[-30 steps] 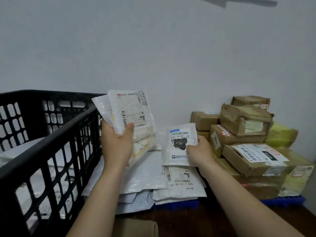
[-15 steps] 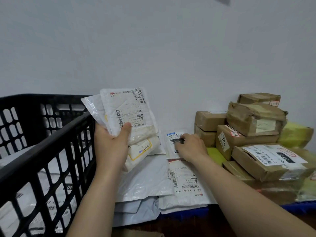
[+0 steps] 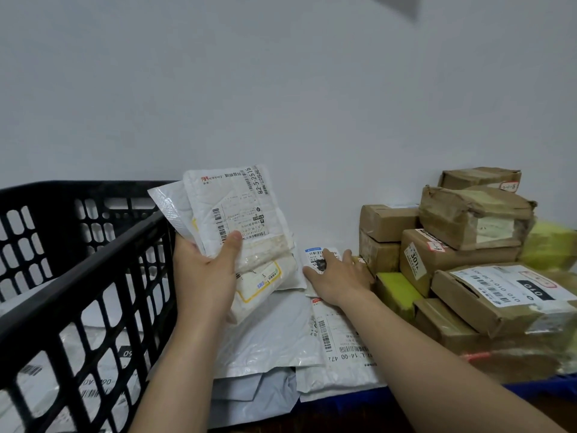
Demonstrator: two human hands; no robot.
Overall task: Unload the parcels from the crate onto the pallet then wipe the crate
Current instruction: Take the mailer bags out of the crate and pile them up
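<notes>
On our left stands a black crate (image 3: 78, 276) with holes in its sides, and we can see soft white bags (image 3: 46, 295) lying inside it, some with bar codes on them. Next to the crate is the blue pallet (image 3: 555, 384), and only its edge peeks out. Flat white parcels (image 3: 274, 332) lie spread on the pallet near the crate. Brown boxes (image 3: 468, 214) are piled on its right side, up against the wall (image 3: 281, 89), and a yellow-green parcel (image 3: 396, 292) sits low beside them. Our left hand (image 3: 203, 276) is up in the air just beside the crate. Its fingers and thumb are curled round a bundle of parcels (image 3: 237, 207), which stands up with its labels facing us. Our right hand (image 3: 340, 276) is stretched out flat, fingers straight and a bit spread. It rests on a small white parcel (image 3: 315, 260) that lies on the pile between the bundle and the brown boxes. One second ago the right hand held this small parcel up in the air with the label facing us. Half a second ago the hand was curled over it, low on the pile. Now the parcel is down and the fingers have opened. The bundle in our left hand has stayed in about the same place.
</notes>
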